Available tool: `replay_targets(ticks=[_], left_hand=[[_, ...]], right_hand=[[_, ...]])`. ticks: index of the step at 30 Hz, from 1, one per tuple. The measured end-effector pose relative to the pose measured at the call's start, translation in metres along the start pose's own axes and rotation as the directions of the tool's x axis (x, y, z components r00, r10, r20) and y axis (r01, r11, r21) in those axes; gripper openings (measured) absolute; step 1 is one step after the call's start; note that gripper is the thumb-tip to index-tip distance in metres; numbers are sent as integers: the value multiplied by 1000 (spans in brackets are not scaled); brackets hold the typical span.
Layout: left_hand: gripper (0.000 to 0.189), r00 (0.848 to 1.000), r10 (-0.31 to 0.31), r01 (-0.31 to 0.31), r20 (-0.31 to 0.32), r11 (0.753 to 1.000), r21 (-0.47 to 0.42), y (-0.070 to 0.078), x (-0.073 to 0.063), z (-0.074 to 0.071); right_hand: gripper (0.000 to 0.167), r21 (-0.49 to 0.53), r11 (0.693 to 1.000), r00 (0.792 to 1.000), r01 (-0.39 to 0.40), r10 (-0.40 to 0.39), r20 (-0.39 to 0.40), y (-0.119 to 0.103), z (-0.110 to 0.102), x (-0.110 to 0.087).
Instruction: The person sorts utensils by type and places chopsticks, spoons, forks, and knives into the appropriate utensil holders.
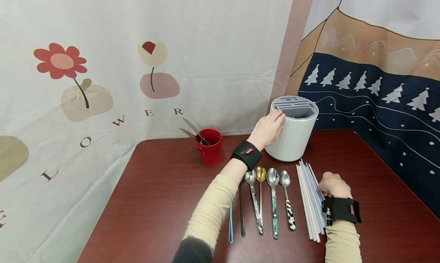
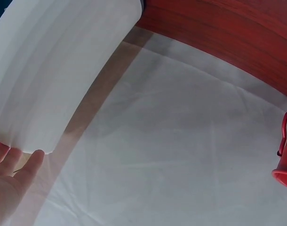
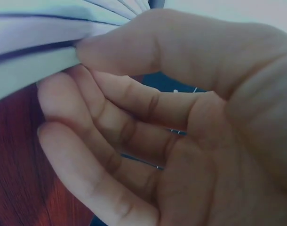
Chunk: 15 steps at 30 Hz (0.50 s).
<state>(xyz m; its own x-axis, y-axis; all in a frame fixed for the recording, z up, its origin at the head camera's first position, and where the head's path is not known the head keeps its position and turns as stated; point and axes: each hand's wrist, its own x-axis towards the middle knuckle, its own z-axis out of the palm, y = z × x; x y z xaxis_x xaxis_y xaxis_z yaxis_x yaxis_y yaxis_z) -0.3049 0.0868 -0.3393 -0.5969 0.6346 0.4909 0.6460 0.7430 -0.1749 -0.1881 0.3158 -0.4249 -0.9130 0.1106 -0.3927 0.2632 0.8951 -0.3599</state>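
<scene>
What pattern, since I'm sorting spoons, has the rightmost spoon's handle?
The handle has black and white patches, clearest in the head view.

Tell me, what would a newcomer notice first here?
Probably the big white container at the back right of the table, with the person's left hand touching its rim. Next, the bright red cup near the back edge, farther left, with blades leaning out of it. Then the fan of pale sticks at the front right, where the right hand pinches one at the edge.
</scene>
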Motion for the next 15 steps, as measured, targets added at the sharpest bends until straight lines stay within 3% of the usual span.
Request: replay_targets(ticks=[5,15], left_hand=[[39,1000,-2,1,-8,1000,-2,1,1,1],[37,999,-9,9,-47,1000,-8,1,0,4]], right_hand=[[17,-16,999,999,-35,35,-12,0,0,0],[16,-25,999,999,-26,25,-29,0,-1,-2]])
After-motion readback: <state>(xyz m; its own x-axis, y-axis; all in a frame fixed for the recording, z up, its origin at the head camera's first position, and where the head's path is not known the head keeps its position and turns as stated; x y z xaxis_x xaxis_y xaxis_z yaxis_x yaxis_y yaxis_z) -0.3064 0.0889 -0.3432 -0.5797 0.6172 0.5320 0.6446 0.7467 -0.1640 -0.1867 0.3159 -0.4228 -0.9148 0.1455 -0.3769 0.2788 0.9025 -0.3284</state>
